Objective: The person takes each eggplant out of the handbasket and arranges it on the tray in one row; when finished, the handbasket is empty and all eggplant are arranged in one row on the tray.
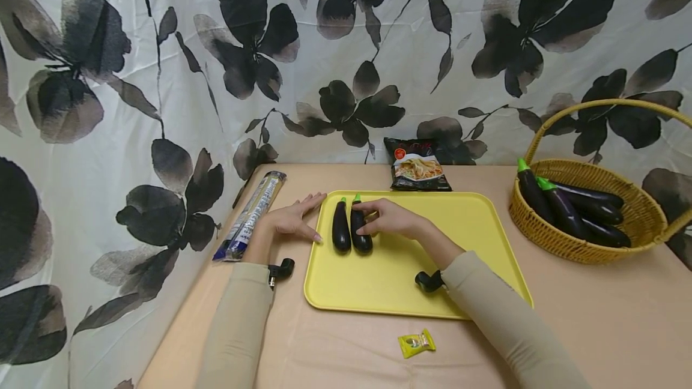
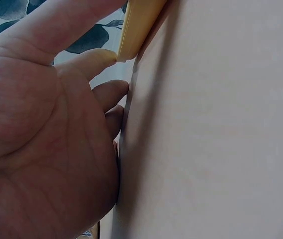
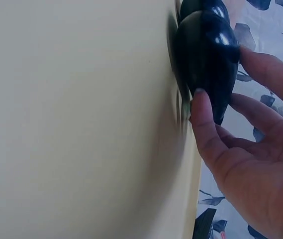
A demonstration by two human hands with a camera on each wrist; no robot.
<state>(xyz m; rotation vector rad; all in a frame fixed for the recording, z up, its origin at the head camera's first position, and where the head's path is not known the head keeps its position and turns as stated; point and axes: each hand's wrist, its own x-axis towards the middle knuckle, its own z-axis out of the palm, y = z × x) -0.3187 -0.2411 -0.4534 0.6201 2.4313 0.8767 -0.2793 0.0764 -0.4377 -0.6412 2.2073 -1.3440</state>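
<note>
Two dark eggplants lie side by side on the left part of a yellow tray (image 1: 411, 284), green stem ends away from me. My right hand (image 1: 391, 219) holds the right eggplant (image 1: 358, 227) between thumb and fingers. In the right wrist view, that eggplant (image 3: 206, 50) has the thumb on one side and fingers on the other. The left eggplant (image 1: 340, 230) lies just beside it, untouched. My left hand (image 1: 289, 219) rests at the tray's left edge, fingers extended and thumb spread. The left wrist view shows its open palm (image 2: 47, 129), with fingers near the tray's rim (image 2: 140, 30).
A wicker basket (image 1: 573, 251) with a tall handle and several eggplants stands at the right. Behind the tray is a black food packet (image 1: 416, 167). A long blue-and-clear package (image 1: 251, 215) lies left of my left hand; a small yellow wrapper (image 1: 416, 343) lies in front.
</note>
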